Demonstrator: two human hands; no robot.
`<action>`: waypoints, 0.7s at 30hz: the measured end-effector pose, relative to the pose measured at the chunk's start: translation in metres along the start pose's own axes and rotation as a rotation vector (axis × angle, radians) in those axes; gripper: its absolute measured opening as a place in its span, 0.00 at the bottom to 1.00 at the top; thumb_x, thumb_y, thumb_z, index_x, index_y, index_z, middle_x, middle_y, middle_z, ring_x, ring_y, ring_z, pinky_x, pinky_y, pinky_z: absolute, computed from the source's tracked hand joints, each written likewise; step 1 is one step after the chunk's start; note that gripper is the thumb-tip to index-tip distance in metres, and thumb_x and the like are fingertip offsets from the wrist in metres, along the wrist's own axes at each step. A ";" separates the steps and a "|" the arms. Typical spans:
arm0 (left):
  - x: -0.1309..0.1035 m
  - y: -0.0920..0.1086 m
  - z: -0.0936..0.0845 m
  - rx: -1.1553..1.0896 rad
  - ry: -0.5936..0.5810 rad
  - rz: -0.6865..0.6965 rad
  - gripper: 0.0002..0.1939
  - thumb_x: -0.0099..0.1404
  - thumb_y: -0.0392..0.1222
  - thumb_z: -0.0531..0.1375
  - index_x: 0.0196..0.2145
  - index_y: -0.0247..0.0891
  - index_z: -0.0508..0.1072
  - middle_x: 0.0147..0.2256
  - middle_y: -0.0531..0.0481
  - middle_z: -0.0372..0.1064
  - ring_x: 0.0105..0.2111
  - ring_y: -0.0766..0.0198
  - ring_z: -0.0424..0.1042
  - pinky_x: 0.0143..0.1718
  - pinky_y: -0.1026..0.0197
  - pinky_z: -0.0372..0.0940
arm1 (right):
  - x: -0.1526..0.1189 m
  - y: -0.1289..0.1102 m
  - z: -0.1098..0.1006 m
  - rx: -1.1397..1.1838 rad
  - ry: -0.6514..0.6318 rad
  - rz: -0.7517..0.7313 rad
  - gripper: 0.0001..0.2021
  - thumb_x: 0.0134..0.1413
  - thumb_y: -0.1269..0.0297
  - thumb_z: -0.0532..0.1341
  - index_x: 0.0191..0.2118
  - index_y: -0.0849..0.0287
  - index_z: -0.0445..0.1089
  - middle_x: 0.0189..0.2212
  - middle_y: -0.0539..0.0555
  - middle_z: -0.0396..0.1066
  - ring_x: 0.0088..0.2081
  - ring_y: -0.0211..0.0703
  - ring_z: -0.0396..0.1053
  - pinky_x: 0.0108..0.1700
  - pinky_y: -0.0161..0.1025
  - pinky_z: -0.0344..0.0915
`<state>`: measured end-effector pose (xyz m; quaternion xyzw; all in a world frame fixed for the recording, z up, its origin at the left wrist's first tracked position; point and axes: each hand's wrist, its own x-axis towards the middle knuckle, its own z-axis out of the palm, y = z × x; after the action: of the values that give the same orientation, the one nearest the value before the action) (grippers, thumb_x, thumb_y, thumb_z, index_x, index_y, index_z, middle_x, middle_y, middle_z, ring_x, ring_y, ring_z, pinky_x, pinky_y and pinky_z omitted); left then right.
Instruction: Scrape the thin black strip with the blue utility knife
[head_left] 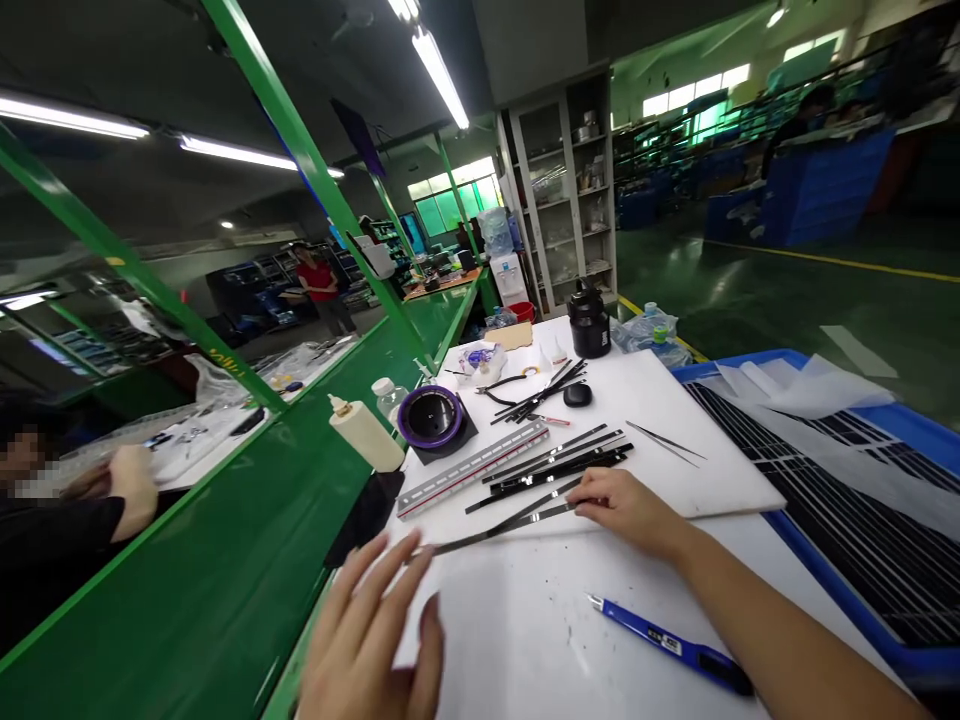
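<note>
Two bare hands steady a long thin dark metal strip (501, 524) on the white tabletop (525, 620).

The right hand (626, 510) presses the strip's far end with loosely curled fingers; the left hand (371, 630), fingers spread and released, touches its near end. Beside lie more black strips (555, 465), a grey triangular scale ruler (474, 468) with unreadable markings, a blue utility knife (667, 645) and tweezers (664, 442). A blue tray (847, 570) is cut off at right.
</note>
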<state>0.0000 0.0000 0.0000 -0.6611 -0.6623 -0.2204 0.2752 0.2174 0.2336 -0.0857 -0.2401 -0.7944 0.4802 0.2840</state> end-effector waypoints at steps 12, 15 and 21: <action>0.079 0.061 0.087 -0.199 -0.757 -0.074 0.16 0.72 0.41 0.50 0.45 0.38 0.76 0.33 0.41 0.77 0.33 0.48 0.75 0.32 0.54 0.62 | 0.003 -0.012 0.010 -0.022 -0.052 -0.076 0.08 0.57 0.70 0.64 0.39 0.53 0.80 0.33 0.49 0.73 0.36 0.39 0.71 0.39 0.34 0.67; 0.078 0.051 0.083 -0.329 -0.797 -0.184 0.16 0.73 0.43 0.48 0.40 0.40 0.76 0.31 0.46 0.74 0.31 0.54 0.72 0.32 0.56 0.59 | 0.002 -0.011 0.013 -0.095 -0.041 -0.074 0.10 0.56 0.66 0.66 0.44 0.55 0.78 0.38 0.50 0.74 0.35 0.39 0.71 0.39 0.36 0.68; 0.059 0.022 0.054 -0.933 -0.789 -0.744 0.24 0.73 0.57 0.47 0.42 0.36 0.73 0.26 0.53 0.62 0.20 0.70 0.54 0.20 0.66 0.51 | -0.002 -0.010 0.010 -0.259 -0.056 -0.070 0.14 0.57 0.61 0.65 0.48 0.59 0.75 0.43 0.56 0.74 0.39 0.46 0.70 0.44 0.44 0.66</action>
<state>0.0198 0.0803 -0.0032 -0.4708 -0.7307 -0.3043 -0.3896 0.2107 0.2216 -0.0813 -0.2334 -0.8653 0.3697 0.2451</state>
